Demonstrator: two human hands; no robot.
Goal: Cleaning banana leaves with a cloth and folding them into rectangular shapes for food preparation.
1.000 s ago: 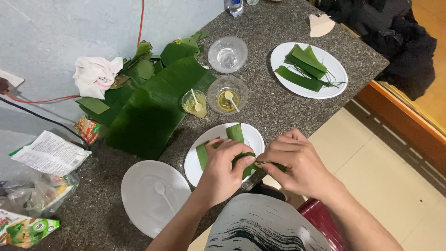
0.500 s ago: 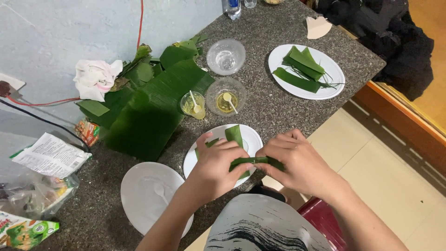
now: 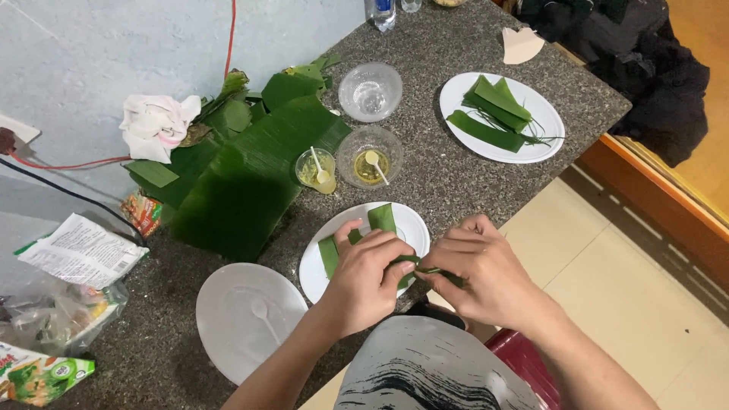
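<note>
My left hand (image 3: 366, 279) and my right hand (image 3: 480, 271) are closed together on a small folded green leaf parcel (image 3: 414, 265) at the near edge of a white plate (image 3: 414, 225). The parcel is mostly hidden by my fingers. Two strips of green leaf (image 3: 382, 217) lie on that plate, partly under my left hand. Just beyond the plate stand a clear bowl with yellow filling and a white spoon (image 3: 370, 156) and a small cup of yellowish filling (image 3: 317, 170).
Large banana leaves (image 3: 243, 171) are piled at the left by a crumpled white cloth (image 3: 158, 124). A far white plate (image 3: 501, 116) holds folded leaf pieces. An empty clear bowl (image 3: 370, 91), an empty white plate with a spoon (image 3: 247, 315), and packets (image 3: 76, 250) sit on the speckled counter (image 3: 440, 178).
Both hands stay on the leaf parcel over the near plate; the fingers have shifted slightly while working the fold. Nothing else on the counter has moved.
</note>
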